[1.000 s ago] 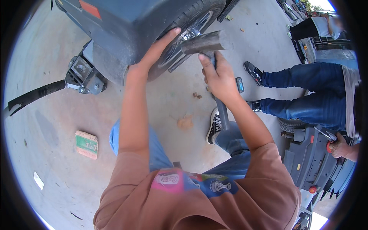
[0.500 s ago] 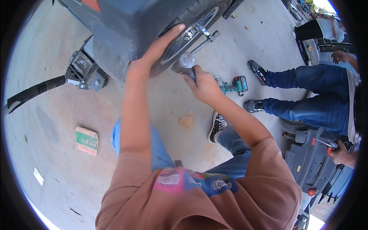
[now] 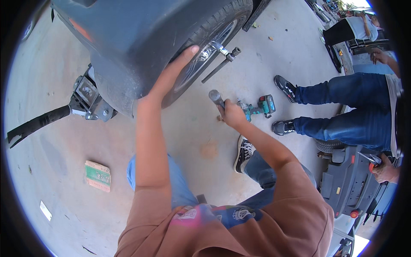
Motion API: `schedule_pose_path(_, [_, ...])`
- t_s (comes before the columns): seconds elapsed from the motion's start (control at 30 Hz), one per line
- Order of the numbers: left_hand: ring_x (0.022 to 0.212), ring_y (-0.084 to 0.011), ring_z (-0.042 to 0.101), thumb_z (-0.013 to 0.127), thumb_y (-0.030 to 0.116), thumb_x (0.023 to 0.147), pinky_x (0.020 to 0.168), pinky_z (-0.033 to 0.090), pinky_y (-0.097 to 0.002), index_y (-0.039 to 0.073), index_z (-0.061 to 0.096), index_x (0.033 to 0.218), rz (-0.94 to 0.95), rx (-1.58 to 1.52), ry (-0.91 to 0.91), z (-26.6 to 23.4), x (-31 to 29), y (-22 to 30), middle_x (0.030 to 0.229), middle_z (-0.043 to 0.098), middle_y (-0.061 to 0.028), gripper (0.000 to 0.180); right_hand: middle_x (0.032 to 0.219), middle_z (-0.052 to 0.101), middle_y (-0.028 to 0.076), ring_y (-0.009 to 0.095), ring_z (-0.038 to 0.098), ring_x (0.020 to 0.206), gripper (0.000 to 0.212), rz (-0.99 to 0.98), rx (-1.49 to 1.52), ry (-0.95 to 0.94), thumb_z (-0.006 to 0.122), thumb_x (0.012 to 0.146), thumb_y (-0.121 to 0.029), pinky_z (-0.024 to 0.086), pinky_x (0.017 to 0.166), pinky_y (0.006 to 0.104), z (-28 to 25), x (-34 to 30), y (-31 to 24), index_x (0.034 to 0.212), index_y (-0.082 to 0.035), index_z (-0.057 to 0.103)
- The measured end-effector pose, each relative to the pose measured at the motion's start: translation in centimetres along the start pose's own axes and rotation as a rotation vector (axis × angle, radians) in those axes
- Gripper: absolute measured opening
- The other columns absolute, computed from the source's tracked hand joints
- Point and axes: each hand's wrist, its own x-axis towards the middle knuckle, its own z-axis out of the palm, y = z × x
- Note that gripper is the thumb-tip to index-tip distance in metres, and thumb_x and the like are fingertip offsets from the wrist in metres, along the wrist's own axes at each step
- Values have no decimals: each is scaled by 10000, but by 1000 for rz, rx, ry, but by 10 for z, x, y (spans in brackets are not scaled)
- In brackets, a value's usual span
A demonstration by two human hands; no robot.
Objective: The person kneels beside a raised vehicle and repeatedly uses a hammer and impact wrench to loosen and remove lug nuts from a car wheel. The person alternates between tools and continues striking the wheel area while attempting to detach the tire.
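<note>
My left hand (image 3: 185, 58) lies against the tyre (image 3: 227, 19) under the dark fender, a digit stretched out and the others partly hidden. A lug wrench (image 3: 215, 70) with a cross bar is fitted at the hub of the spoked wheel (image 3: 195, 70) and juts out from it. My right hand (image 3: 234, 114) grips a hammer (image 3: 217, 98), its metal head raised below the wrench and apart from it. Most of the hammer's handle is hidden by my fingers.
A green cordless power tool (image 3: 260, 108) lies on the floor beside my right hand. A jack (image 3: 92, 94) stands by the fender at left, near a flat green-and-tan box (image 3: 98, 175). Another person in jeans (image 3: 338, 94) stands at right, pliers-like tool in hand.
The hammer in my right hand has drawn back from the wheel, toward the right and nearer me. My left hand stays against the tyre. The whole view has shifted slightly.
</note>
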Motion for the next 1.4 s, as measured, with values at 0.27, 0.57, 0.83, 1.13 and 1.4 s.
schedule_pose_path(0.27, [1025,-250,625,803,432,761,921,468,-350,2,657,1152,7,-23,19,2,5,2,1112,676,-133,599,841,654,197,423,641,784,256,-248,20,-315,569,921,-290,486,769,528,99,-126,-39,1030,-62,525])
schedule_pose_path(0.57, [1000,-235,639,827,347,755,910,487,-339,-35,630,1168,109,-6,62,0,0,10,1111,670,-146,597,951,685,112,276,649,833,199,-326,305,-373,531,937,-191,527,785,401,122,-58,12,1038,-87,667])
schedule_pose_path(0.83, [1080,-271,600,841,397,710,970,451,-350,-51,566,1234,53,220,137,4,6,17,1175,618,-188,742,997,654,196,154,526,662,769,625,1318,-643,256,1004,-597,502,624,273,-52,110,-6,1146,92,565])
schedule_pose_path(1.13, [1244,-345,493,812,463,681,1093,339,-390,-65,429,1374,183,325,212,-3,5,3,1319,513,-239,951,908,564,150,81,351,495,248,745,2331,-404,471,1010,-215,303,380,178,17,191,29,924,18,465])
schedule_pose_path(1.4, [1315,-347,446,698,569,701,1133,286,-399,-17,367,1456,141,476,241,2,7,9,1411,464,-233,1011,940,661,163,91,546,541,273,-357,1508,400,619,909,-36,392,414,209,-209,161,-31,1118,99,506])
